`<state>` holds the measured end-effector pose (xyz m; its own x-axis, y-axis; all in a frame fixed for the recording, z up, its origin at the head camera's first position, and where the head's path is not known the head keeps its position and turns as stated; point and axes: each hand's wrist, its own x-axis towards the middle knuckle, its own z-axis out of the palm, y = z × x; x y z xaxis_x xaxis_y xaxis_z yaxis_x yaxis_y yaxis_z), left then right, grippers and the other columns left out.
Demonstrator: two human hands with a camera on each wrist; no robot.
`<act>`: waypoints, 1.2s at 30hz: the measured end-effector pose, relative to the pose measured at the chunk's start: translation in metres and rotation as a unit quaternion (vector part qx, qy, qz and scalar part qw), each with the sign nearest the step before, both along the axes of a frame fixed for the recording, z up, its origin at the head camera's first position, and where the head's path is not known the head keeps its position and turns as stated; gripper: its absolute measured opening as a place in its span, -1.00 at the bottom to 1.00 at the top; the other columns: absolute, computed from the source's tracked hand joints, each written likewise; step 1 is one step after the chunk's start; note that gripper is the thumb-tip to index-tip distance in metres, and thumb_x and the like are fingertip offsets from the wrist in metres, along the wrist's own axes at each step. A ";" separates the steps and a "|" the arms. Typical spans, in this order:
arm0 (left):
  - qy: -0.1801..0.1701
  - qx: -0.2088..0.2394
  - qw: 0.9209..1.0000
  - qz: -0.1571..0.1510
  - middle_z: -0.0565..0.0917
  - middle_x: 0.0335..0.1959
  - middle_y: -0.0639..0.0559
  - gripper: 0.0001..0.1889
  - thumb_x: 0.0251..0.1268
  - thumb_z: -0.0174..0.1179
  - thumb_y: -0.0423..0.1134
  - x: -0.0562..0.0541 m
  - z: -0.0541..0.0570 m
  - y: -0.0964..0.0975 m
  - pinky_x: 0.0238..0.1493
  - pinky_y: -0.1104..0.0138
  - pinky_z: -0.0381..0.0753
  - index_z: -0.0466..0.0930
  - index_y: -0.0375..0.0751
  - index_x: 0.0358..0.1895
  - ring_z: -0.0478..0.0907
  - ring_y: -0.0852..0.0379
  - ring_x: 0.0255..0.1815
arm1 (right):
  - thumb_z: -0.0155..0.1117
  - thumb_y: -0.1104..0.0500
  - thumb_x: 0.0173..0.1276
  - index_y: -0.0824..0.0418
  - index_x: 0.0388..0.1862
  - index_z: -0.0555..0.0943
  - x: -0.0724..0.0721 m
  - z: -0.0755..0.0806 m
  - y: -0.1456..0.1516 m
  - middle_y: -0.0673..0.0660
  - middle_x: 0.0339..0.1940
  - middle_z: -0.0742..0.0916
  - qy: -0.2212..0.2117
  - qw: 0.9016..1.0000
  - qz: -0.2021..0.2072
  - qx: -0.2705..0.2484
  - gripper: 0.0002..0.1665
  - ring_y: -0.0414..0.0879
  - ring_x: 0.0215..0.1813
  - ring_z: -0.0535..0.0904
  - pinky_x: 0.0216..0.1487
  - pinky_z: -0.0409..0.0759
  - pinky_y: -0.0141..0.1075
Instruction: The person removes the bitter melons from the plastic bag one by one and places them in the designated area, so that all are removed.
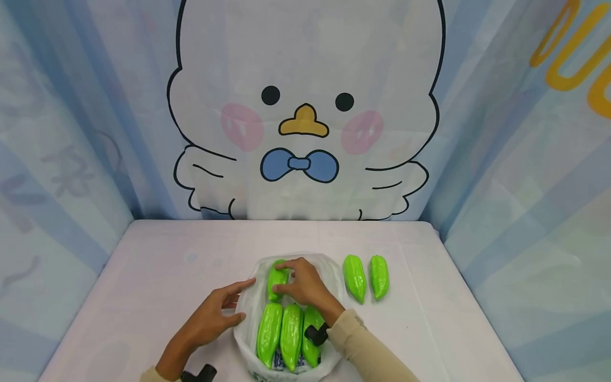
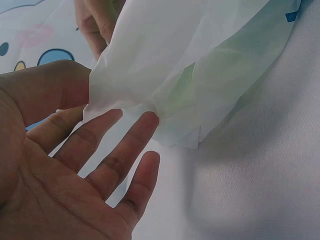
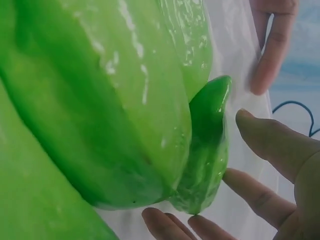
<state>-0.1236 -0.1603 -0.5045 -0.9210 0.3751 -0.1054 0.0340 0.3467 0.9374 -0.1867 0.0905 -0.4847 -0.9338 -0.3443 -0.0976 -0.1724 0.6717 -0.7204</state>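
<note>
A white plastic bag (image 1: pixel 244 339), its mouth spread wide, lies on the table. Three glossy green ribbed star fruits (image 1: pixel 291 337) sit side by side in its near part. Behind them is another star fruit (image 1: pixel 275 280), smaller in this view. Around it stand the spread fingers of my right hand (image 1: pixel 305 286); in the right wrist view the thumb is apart from it and fingertips are right at its edge. My left hand (image 1: pixel 210 318) touches the bag's left rim with loosely straight fingers. Its thumb tip is hidden behind the plastic in the left wrist view.
Two more star fruits (image 1: pixel 355 278) lie on the white tabletop (image 1: pixel 429 329), just right of the bag. Cloth with a cartoon bird (image 1: pixel 305 53) hangs behind the table, and blue-white curtains (image 1: pixel 539 212) close in both sides. A black wrist mount (image 1: pixel 316 334) overlaps the bag.
</note>
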 end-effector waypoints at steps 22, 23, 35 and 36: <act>0.000 0.004 1.000 -0.001 0.33 0.65 -0.28 -0.23 0.36 0.38 -0.34 -0.001 0.000 -0.001 0.44 -0.31 0.51 0.35 -0.09 0.63 0.55 -0.36 0.45 | 0.69 0.19 0.18 0.10 0.14 0.82 -0.004 -0.011 -0.016 0.21 0.28 0.72 0.017 0.998 -0.049 -0.036 -0.50 0.15 0.15 0.70 0.12 0.75 -0.04; -0.001 0.004 1.000 0.000 0.33 0.65 -0.28 -0.23 0.36 0.38 -0.34 -0.001 0.000 -0.001 0.44 -0.31 0.52 0.35 -0.09 0.63 0.55 -0.35 0.44 | 0.69 0.20 0.18 0.10 0.14 0.82 -0.004 -0.010 -0.015 0.21 0.31 0.71 0.010 0.998 -0.051 -0.043 -0.50 0.17 0.17 0.71 0.12 0.77 -0.04; 0.004 0.003 1.000 -0.001 0.36 0.64 -0.29 -0.24 0.36 0.38 -0.34 0.000 0.000 -0.002 0.43 -0.32 0.51 0.35 -0.12 0.62 0.56 -0.35 0.43 | 0.66 0.18 0.23 0.03 0.17 0.81 0.001 0.005 -0.004 0.16 0.43 0.67 -0.039 0.995 -0.052 -0.079 -0.51 0.29 0.33 0.67 0.18 0.78 0.09; 0.004 0.004 1.000 -0.002 0.36 0.63 -0.29 -0.24 0.36 0.38 -0.34 0.000 0.000 -0.002 0.43 -0.32 0.51 0.35 -0.13 0.62 0.56 -0.35 0.43 | 0.65 0.18 0.24 0.02 0.18 0.81 0.002 0.006 -0.004 0.16 0.44 0.66 -0.043 0.994 -0.052 -0.082 -0.51 0.29 0.34 0.66 0.20 0.77 0.10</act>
<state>-0.1241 -0.1623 -0.5046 -0.9204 0.3794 -0.0946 0.0436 0.3400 0.9394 -0.1847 0.0868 -0.4789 -0.9560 -0.2635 -0.1287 -0.0414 0.5557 -0.8304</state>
